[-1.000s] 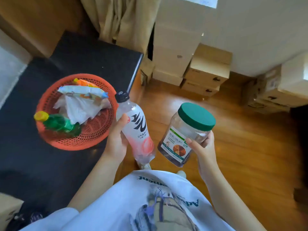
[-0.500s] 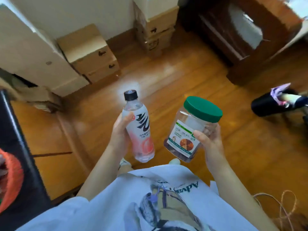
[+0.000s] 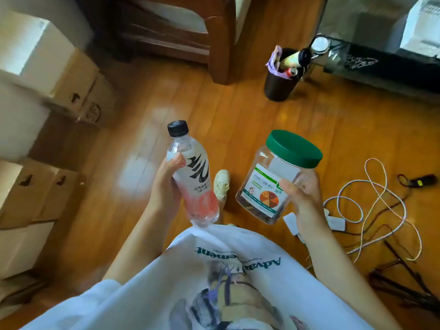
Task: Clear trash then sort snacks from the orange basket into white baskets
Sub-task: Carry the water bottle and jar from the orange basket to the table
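Trash clearing looks underway: our left hand [image 3: 164,186] has its fingers wrapped round a bottle [image 3: 192,177], our right hand [image 3: 302,196] grips a jar [image 3: 269,186], both over the floor, bin [image 3: 281,84] ahead; sorting snacks remains, baskets unseen

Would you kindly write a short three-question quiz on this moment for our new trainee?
1. True or false: the left hand grips a clear bottle with a black cap.
2. What colour is the lid of the jar in the right hand?
A. red B. green C. white
3. Fill in: the dark bin on the wooden floor stands ahead and to the ____ of the jar.

Key: 1 true; 2 B; 3 right.
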`<action>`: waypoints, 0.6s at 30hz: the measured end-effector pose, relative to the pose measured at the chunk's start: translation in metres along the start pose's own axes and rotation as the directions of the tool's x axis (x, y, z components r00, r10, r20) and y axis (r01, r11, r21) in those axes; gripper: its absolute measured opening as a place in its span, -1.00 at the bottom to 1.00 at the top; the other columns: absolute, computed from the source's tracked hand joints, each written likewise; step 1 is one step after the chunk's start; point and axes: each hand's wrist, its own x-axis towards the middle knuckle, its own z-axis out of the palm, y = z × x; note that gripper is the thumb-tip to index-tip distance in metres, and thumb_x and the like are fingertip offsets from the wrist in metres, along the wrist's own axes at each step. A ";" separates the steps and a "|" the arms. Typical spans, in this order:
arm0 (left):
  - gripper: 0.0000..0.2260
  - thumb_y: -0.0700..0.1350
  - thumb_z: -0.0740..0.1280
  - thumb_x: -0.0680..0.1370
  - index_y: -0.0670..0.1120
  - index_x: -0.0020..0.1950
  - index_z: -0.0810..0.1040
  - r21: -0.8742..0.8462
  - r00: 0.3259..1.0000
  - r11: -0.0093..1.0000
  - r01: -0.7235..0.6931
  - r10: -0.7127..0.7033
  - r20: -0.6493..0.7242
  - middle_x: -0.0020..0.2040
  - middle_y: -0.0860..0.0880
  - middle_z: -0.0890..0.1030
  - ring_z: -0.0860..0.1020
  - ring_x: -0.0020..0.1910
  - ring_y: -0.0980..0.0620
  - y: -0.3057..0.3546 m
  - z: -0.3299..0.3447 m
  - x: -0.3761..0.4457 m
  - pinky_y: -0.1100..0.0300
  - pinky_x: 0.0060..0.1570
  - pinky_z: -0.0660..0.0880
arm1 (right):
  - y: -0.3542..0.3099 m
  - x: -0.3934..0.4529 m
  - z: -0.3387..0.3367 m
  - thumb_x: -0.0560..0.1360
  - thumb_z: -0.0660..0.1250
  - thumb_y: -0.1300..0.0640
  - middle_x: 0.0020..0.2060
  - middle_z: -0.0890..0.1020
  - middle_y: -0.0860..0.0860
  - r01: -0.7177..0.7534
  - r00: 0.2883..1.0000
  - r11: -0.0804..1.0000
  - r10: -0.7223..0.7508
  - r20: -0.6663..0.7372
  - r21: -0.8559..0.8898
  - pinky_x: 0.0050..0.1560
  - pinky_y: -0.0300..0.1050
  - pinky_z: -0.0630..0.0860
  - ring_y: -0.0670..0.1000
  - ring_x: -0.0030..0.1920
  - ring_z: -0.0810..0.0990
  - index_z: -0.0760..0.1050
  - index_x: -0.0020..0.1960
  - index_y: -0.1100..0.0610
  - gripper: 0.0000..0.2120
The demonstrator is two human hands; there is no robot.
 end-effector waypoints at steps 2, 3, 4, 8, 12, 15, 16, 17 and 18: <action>-0.71 0.06 0.28 0.31 0.00 -0.04 0.59 0.027 0.998 1.000 -0.003 0.001 0.064 -0.19 0.01 0.63 0.60 -0.19 0.04 0.007 0.019 0.034 0.21 -0.21 0.54 | -0.006 0.021 -0.012 0.30 0.41 0.07 0.23 0.52 0.02 -0.001 0.998 1.000 0.001 -0.065 0.002 0.17 0.15 0.52 0.04 0.25 0.52 0.27 0.32 0.05 -0.36; -0.73 0.06 0.28 0.32 0.02 -0.06 0.60 0.038 0.996 0.999 0.002 -0.006 0.088 -0.20 0.02 0.64 0.60 -0.20 0.06 0.011 0.029 0.051 0.22 -0.23 0.55 | -0.010 0.033 -0.017 0.30 0.42 0.07 0.22 0.54 -0.03 0.010 0.996 1.000 -0.009 -0.084 0.016 0.14 0.08 0.55 0.01 0.24 0.53 0.29 0.31 0.00 -0.38; -0.74 0.06 0.29 0.32 0.03 -0.06 0.60 0.051 0.994 0.999 0.009 -0.015 0.111 -0.20 0.03 0.64 0.60 -0.20 0.06 0.016 0.038 0.070 0.22 -0.23 0.55 | -0.015 0.046 -0.021 0.30 0.42 0.07 0.19 0.56 -0.10 0.024 0.994 0.999 -0.020 -0.105 0.032 0.10 -0.02 0.57 -0.02 0.23 0.54 0.33 0.28 -0.08 -0.41; -0.75 0.06 0.28 0.33 0.02 -0.06 0.59 0.122 0.975 0.993 -0.001 -0.026 0.220 -0.20 0.01 0.63 0.60 -0.19 0.04 0.042 0.076 0.140 0.20 -0.20 0.55 | -0.048 0.102 -0.028 0.29 0.43 0.12 0.11 0.60 -0.20 0.080 0.985 0.992 -0.064 -0.161 0.097 -0.04 -0.24 0.57 -0.10 0.19 0.56 0.37 0.22 -0.14 -0.45; -0.67 0.09 0.28 0.34 -0.02 0.03 0.56 0.191 0.950 0.982 0.003 -0.063 0.305 -0.15 -0.01 0.63 0.60 -0.15 0.02 0.069 0.116 0.209 0.16 -0.18 0.56 | -0.081 0.152 -0.034 0.29 0.43 0.14 0.13 0.60 -0.15 0.118 0.968 0.984 -0.083 -0.235 0.136 -0.06 -0.25 0.56 -0.08 0.19 0.56 0.35 0.24 -0.10 -0.43; -0.69 0.08 0.28 0.33 0.00 0.00 0.58 0.212 0.923 0.977 0.014 -0.094 0.373 -0.18 0.01 0.64 0.61 -0.17 0.05 0.082 0.150 0.252 0.18 -0.20 0.57 | -0.099 0.179 -0.047 0.28 0.43 0.14 0.15 0.58 -0.08 0.149 0.947 0.971 -0.086 -0.308 0.188 -0.07 -0.24 0.56 -0.07 0.18 0.56 0.34 0.23 -0.09 -0.43; -0.67 0.09 0.28 0.33 -0.01 0.03 0.57 0.218 0.916 0.976 0.027 -0.111 0.386 -0.17 0.01 0.64 0.62 -0.17 0.06 0.085 0.162 0.263 0.18 -0.20 0.57 | -0.104 0.187 -0.052 0.28 0.43 0.14 0.16 0.57 -0.08 0.153 0.940 0.967 -0.079 -0.332 0.203 -0.07 -0.24 0.56 -0.07 0.19 0.56 0.34 0.23 -0.11 -0.44; -0.63 0.10 0.28 0.32 -0.02 0.07 0.55 0.228 0.909 0.973 0.043 -0.133 0.395 -0.16 0.01 0.65 0.62 -0.15 0.06 0.086 0.175 0.274 0.18 -0.20 0.57 | -0.110 0.194 -0.058 0.29 0.42 0.14 0.16 0.57 -0.09 0.159 0.932 0.964 -0.076 -0.353 0.211 -0.07 -0.24 0.56 -0.08 0.18 0.56 0.35 0.22 -0.14 -0.45; -0.58 0.10 0.29 0.31 -0.04 0.11 0.52 0.240 0.902 0.969 0.059 -0.155 0.404 -0.14 0.00 0.65 0.62 -0.14 0.05 0.087 0.188 0.285 0.17 -0.19 0.57 | -0.114 0.202 -0.066 0.29 0.42 0.14 0.15 0.58 -0.10 0.166 0.925 0.962 -0.075 -0.372 0.219 -0.07 -0.25 0.56 -0.08 0.18 0.57 0.35 0.20 -0.16 -0.46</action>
